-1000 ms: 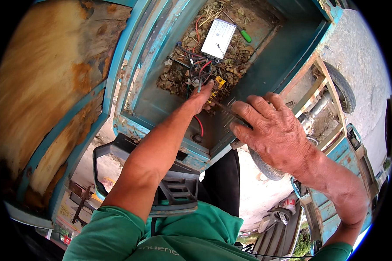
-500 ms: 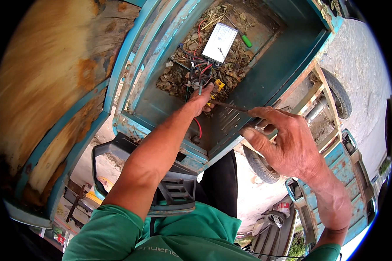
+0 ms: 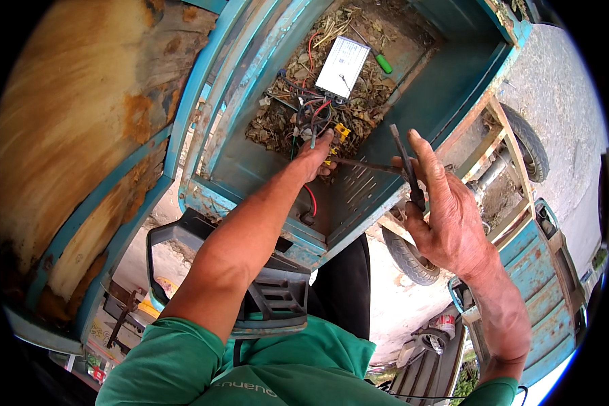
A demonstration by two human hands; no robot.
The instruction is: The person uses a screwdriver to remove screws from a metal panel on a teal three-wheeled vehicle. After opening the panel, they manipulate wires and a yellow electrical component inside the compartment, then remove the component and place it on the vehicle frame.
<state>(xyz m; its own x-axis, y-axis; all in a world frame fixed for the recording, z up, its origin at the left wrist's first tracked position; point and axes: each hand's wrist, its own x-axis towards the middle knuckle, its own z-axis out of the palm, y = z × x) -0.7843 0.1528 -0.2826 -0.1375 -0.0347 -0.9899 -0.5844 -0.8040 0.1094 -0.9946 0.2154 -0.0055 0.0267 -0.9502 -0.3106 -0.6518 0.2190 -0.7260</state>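
My left hand (image 3: 314, 159) reaches into the blue metal compartment, its fingers closed at the wire bundle (image 3: 316, 125). The exact wire in them is hidden. Yellow connectors (image 3: 342, 131) lie beside its fingertips. Over the compartment's right edge, my right hand (image 3: 448, 216) grips a slim, dark, cable-like piece (image 3: 407, 159) that sticks up past the fingers. Another dark strip (image 3: 365, 164) stretches between the two hands. I cannot tell whether both are one piece. Above the wires sits a white metal box (image 3: 343, 68), its leads running down to the bundle.
A green-handled screwdriver (image 3: 384, 63) lies right of the white box, on dry leaves (image 3: 277, 125). A rusty panel (image 3: 95, 135) stands open at left. A black plastic frame (image 3: 271, 298) is below my left forearm. Tyres (image 3: 524, 145) and a slatted blue panel (image 3: 534, 284) are at right.
My right hand has turned and its fingers have lifted, so the dark piece in it now points upward. The left hand has barely moved.
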